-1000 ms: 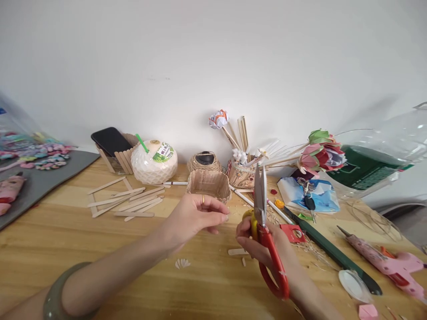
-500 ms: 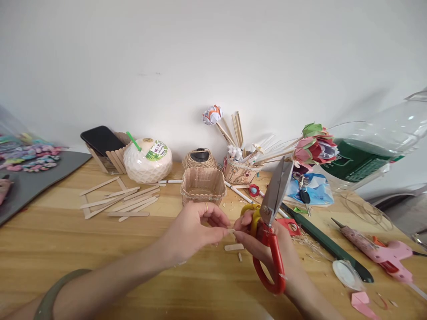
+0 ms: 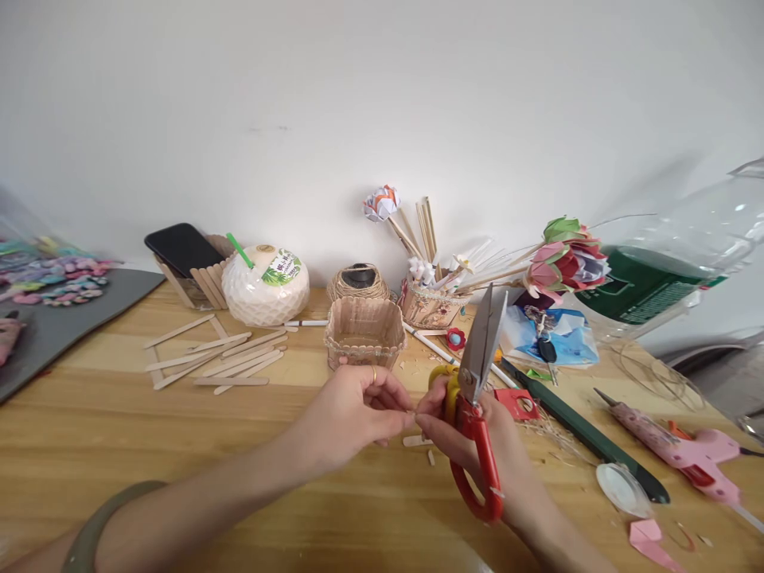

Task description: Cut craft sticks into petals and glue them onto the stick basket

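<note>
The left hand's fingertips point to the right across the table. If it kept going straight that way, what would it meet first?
Almost at once, the right hand: the left hand already has its fingertips close to the right hand's fingers, which hold the red-handled scissors. A small pale piece seems pinched between them, but it is too small to be sure.

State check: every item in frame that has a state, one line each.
left hand: fingertips pinched together; what they pinch is too small to tell
right hand: holds the scissors
scissors: blades shut, pointing up
phone: screen dark, propped tilted in a stick stand
stick basket: upright
coconut drink: green straw in
glue gun: lying on the table
loose sticks: lying flat
</note>
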A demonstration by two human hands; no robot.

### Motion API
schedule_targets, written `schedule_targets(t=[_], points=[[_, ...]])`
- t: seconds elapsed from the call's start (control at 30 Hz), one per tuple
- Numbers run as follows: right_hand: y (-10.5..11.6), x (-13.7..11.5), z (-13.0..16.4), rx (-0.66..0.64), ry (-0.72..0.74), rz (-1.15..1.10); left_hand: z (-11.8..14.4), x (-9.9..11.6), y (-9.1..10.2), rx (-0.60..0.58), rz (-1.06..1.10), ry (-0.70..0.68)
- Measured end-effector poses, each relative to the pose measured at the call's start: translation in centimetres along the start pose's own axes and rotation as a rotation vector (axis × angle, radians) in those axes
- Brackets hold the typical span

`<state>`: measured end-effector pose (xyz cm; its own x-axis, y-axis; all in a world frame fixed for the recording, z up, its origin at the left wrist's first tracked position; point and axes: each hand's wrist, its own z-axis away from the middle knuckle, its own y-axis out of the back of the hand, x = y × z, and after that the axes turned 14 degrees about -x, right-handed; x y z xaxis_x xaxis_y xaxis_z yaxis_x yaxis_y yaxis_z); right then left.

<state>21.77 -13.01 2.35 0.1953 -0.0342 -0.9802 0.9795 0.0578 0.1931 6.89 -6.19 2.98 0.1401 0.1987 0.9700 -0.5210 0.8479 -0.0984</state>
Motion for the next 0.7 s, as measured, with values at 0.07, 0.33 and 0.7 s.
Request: schedule_targets(t=[0.07, 0.33, 0.7], points=[[0.01, 0.06, -0.10, 0.006, -0.007, -0.021, -0.03, 0.09, -0.01, 0.013, 0.017, -0.017], [0.06, 0.16, -0.18, -0.006, -0.002, -0.081, -0.04, 0.46, 0.02, 0.140, 0.087, -0.044], [0.01, -0.17, 0.09, -0.011, -0.034, -0.030, -0.24, -0.06, -0.13, 0.116, 0.117, -0.033]])
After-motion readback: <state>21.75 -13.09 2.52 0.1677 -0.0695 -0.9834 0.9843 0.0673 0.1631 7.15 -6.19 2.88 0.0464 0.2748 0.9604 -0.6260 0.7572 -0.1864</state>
